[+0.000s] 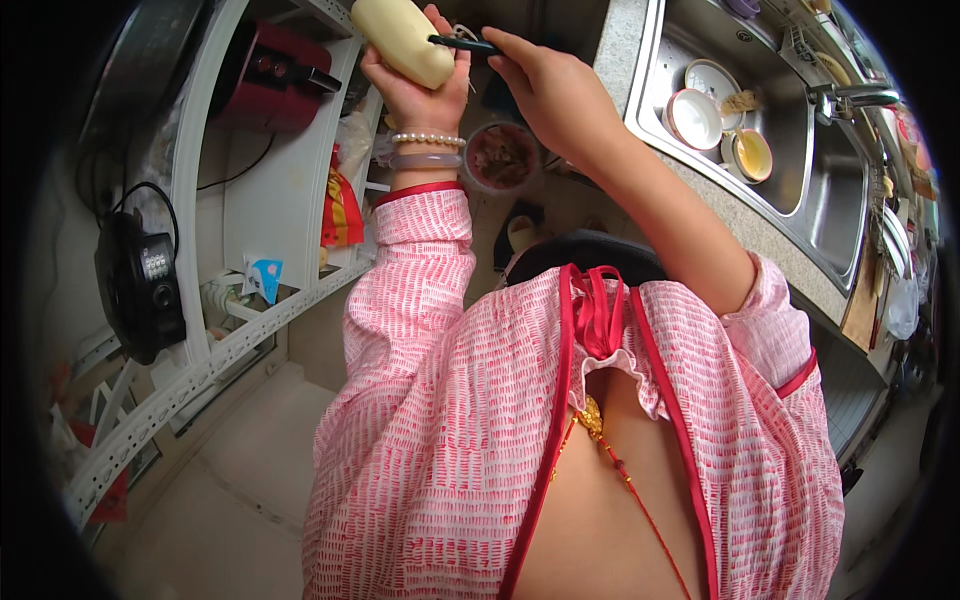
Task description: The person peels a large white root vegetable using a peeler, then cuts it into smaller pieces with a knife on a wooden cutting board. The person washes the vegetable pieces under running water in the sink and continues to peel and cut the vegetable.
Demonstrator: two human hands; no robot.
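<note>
A long, pale cream vegetable (401, 37) with a smooth, peeled-looking surface lies across the palm of my left hand (424, 94), its near end at the wrist side. My fingers curl up around its far side. Between the thumb and fingers of my right hand (559, 97) is a dark-handled tool (469, 44), perhaps a peeler or small knife. The tool's tip touches the vegetable's right side near its lower end; its blade cannot be made out. Below and between my forearms, a round waste bin (469, 161) on the floor holds scraps.
To the right, a steel double sink (787, 187) holds a white bowl (694, 120), a plate and a bowl with yellow liquid (752, 156). A white metal shelf rack (225, 367) on the left carries a dark red appliance (274, 79) and a black appliance (139, 285).
</note>
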